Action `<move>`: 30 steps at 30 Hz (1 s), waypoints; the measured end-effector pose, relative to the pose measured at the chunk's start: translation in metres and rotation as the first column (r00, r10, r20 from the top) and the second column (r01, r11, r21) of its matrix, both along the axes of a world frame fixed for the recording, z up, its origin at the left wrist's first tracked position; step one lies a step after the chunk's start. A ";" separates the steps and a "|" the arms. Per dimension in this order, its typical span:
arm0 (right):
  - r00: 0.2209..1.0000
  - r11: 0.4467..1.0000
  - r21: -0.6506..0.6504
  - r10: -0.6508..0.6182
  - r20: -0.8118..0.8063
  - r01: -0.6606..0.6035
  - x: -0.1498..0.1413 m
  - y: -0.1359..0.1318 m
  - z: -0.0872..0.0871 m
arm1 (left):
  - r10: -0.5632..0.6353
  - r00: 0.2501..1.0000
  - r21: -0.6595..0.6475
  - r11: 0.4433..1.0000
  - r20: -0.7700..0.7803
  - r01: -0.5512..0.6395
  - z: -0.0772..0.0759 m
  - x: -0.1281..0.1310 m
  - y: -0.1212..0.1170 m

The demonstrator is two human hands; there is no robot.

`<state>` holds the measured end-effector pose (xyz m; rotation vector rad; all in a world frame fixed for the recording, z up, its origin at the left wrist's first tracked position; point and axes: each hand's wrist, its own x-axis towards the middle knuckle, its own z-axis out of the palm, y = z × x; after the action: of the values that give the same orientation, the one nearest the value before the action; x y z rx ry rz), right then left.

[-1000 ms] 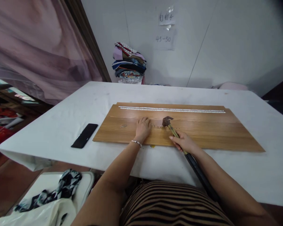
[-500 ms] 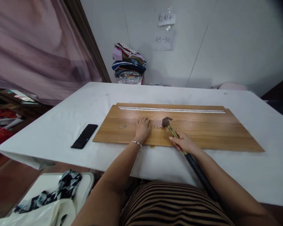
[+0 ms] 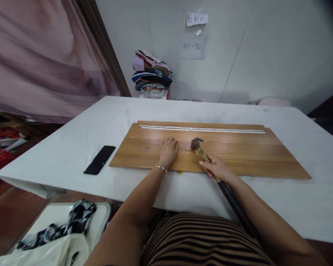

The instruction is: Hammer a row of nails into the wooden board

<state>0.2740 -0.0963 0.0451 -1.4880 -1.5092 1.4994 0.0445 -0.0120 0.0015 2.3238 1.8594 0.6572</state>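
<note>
My right hand [image 3: 217,168] is closed around the handle of a claw hammer [image 3: 196,144], whose rusty head rests at the middle of a brown wooden board [image 3: 255,157]. The hammer's black grip runs back under my right forearm. My left hand [image 3: 168,149] lies flat on the board, left of the hammer head, with its fingers stretched out. Between the hand and the hammer runs a row of small nails [image 3: 185,149], continuing right of the head. A little pile of loose nails [image 3: 145,148] lies on the board's left part.
Two white measuring strips [image 3: 202,129] lie along the board's far side. Left of the board, a black phone [image 3: 100,159] rests on the white-covered table [image 3: 80,127]. Folded clothes [image 3: 152,75] are stacked behind the table. A white stool [image 3: 54,212] with cloth on it stands at lower left.
</note>
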 end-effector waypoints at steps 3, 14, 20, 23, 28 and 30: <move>1.000 1.000 0.007 0.004 0.000 -0.004 0.000 -0.001 0.001 | -0.002 1.000 -0.010 1.000 0.012 0.002 0.001 0.000 0.000; 1.000 1.000 0.011 -0.007 -0.002 0.007 0.001 -0.001 0.001 | -0.009 0.998 -0.008 1.000 0.059 0.009 0.000 -0.001 0.000; 1.000 1.000 -0.008 -0.007 0.008 0.007 0.001 -0.001 0.000 | -0.003 0.996 -0.018 1.000 0.093 0.005 0.002 -0.001 0.000; 1.000 1.000 0.008 -0.017 0.011 0.017 0.000 -0.002 0.002 | -0.004 0.992 -0.024 1.000 0.128 0.007 0.001 -0.001 -0.001; 1.000 0.999 0.041 -0.027 0.013 0.026 -0.001 -0.004 0.008 | -0.022 0.980 -0.026 0.999 0.196 0.028 0.004 -0.003 -0.002; 0.999 0.998 0.049 -0.040 0.002 0.040 -0.001 -0.004 0.010 | -0.035 0.975 -0.031 0.999 0.220 0.043 0.006 -0.004 -0.003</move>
<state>0.2730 -0.1005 0.0549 -1.4835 -1.4984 1.4279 0.0404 -0.0148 0.0072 2.1600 1.7102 0.8304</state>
